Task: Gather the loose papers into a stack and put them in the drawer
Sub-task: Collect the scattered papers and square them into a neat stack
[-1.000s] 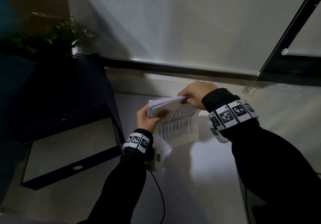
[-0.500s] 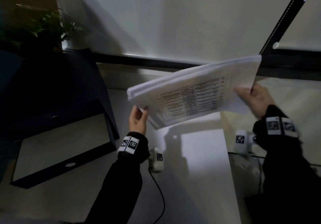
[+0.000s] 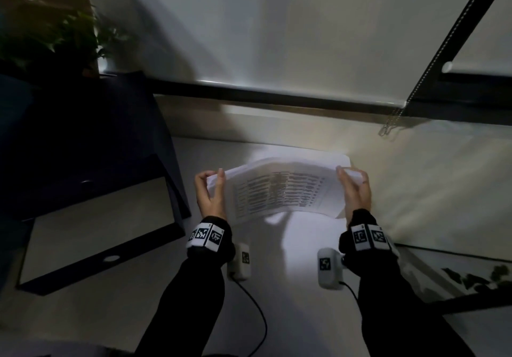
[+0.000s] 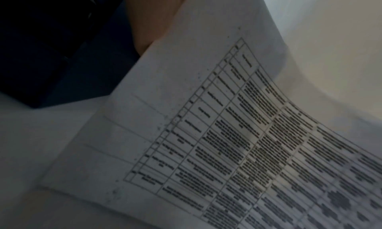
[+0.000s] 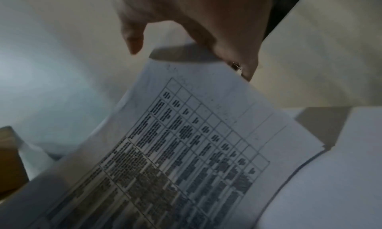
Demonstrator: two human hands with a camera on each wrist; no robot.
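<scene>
A stack of white papers (image 3: pixel 279 190) printed with a table hangs between my hands just above the white desk (image 3: pixel 291 287). The left hand (image 3: pixel 212 190) pinches its left edge, thumb on the near face. At the right edge my right hand (image 3: pixel 353 187) grips it with curled fingers. The sheets bow slightly and their edges are uneven. Close up, the left wrist view shows the printed table (image 4: pixel 227 142), and the right wrist view shows the stack (image 5: pixel 196 142) under my right fingers (image 5: pixel 233 56). A dark drawer (image 3: pixel 91 234) with a pale inside stands pulled out at the left.
A dark cabinet (image 3: pixel 83 140) with a potted plant (image 3: pixel 63 37) on top stands at the left. A white roller blind (image 3: pixel 277 29) and its bead chain (image 3: pixel 393 121) hang behind the desk. Cables (image 3: pixel 257 318) trail from both wrists over the desk.
The stack has come down from chest height to just above the desk. My right hand has moved in from the far right, and both hands now hold the short edges.
</scene>
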